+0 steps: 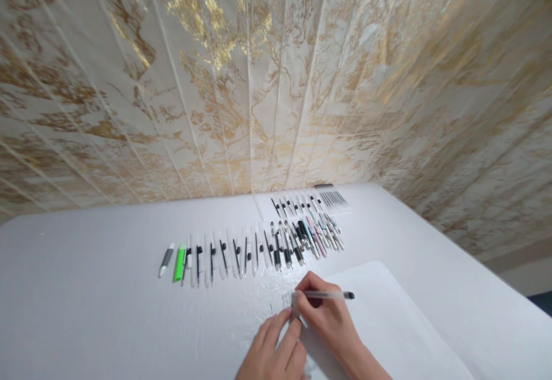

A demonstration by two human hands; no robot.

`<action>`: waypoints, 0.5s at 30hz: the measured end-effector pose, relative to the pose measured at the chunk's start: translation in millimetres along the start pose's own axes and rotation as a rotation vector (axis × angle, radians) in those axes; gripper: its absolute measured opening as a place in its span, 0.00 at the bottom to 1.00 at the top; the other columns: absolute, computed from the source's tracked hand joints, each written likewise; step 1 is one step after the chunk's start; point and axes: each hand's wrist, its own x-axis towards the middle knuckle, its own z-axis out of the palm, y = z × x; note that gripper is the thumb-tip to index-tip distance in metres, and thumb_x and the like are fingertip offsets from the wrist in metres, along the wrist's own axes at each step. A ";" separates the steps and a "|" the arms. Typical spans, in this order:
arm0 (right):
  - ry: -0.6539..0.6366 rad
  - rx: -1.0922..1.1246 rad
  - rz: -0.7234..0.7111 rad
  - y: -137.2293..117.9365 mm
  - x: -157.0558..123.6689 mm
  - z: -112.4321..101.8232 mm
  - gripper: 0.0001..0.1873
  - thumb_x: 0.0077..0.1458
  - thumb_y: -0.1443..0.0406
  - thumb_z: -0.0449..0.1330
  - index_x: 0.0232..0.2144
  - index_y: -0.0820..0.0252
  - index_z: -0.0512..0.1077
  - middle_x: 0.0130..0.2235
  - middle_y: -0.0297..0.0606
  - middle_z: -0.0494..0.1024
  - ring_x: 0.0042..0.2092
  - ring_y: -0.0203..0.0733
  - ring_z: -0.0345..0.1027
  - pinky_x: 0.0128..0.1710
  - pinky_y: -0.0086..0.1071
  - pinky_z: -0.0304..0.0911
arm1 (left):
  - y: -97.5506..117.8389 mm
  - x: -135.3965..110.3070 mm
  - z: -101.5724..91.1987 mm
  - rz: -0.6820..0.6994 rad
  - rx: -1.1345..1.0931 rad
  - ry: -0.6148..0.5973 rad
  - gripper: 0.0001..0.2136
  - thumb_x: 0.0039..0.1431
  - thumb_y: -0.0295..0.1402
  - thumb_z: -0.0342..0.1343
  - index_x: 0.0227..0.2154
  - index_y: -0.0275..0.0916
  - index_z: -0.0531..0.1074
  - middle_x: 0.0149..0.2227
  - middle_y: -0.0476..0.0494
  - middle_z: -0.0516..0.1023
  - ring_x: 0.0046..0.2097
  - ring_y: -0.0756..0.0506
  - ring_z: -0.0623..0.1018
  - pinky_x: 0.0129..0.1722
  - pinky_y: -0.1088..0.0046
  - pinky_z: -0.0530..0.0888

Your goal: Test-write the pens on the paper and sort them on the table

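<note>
My right hand [325, 314] is closed around a clear-barrelled pen [330, 295], whose black end points right. Its tip end is hidden by my fingers, over a small patch of dark marks [286, 299] on a whitish surface. My left hand [276, 345] lies close beside it, palm down with fingers stretched forward, the fingertips near the marks and almost touching my right hand. Partly under my right hand and forearm is a large white sheet [383, 299]. I cannot tell whether the marks are on a separate slip of paper.
Beyond my hands, several clear pens and refills [224, 256] lie in a row. A green highlighter [179, 262] and a grey-and-white pen [166, 260] end it at left; pastel pens [317, 235] cluster at right. Farther back are more pens [295, 204] and a pack of refills [333, 198], near the gold-patterned curtain [215, 110].
</note>
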 end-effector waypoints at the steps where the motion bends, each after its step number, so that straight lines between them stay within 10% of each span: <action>1: 0.003 -0.002 0.001 0.0 0.2 -0.1 0.07 0.49 0.67 0.56 0.21 0.60 0.65 0.19 0.28 0.65 0.23 0.33 0.55 0.22 0.25 0.51 | 0.0 0.5 -0.4 -0.001 0.002 -0.003 0.19 0.66 0.30 0.36 0.26 0.37 0.70 0.38 0.43 0.78 0.45 0.43 0.75 0.43 0.67 0.71; 15: -0.006 -0.012 -0.007 0.5 0.0 -0.6 0.06 0.49 0.67 0.56 0.21 0.60 0.65 0.19 0.28 0.65 0.23 0.32 0.54 0.22 0.25 0.51 | 1.9 0.3 -1.6 -0.019 -0.016 -0.022 0.17 0.66 0.31 0.38 0.27 0.37 0.71 0.39 0.42 0.78 0.46 0.42 0.74 0.43 0.66 0.72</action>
